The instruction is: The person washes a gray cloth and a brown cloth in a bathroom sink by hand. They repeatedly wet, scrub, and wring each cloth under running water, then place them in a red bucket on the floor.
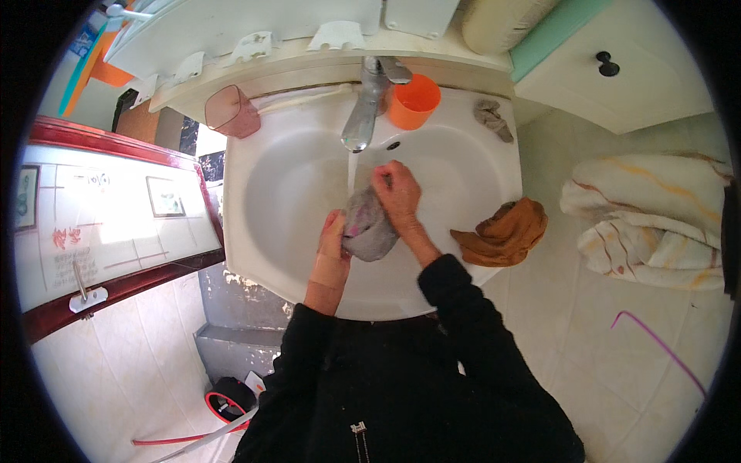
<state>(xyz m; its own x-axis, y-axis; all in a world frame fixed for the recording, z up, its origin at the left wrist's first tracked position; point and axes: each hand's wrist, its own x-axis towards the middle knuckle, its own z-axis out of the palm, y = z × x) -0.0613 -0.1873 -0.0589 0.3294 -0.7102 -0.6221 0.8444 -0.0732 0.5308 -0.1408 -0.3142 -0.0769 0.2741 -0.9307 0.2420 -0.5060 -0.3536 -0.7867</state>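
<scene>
A wet grey cloth (370, 234) with a pinkish patch is held between both hands over the white washbasin (278, 168). My left hand (332, 234) grips its left side from below, fingers partly hidden by the cloth. My right hand (399, 191) is closed on its upper right part. Just above the cloth, water runs from the chrome faucet (359, 130). A brown cloth (506, 234) lies bunched on the basin's right rim, and a small grey-brown cloth (492, 118) rests on the back right corner.
Behind the basin, an orange cup (414, 103) stands beside the faucet and a translucent pink cup (234, 113) stands at the left corner. A striped towel (648, 220) hangs at the right, near a purple hooked rod (663, 350). A red-framed door (127, 278) is at the left.
</scene>
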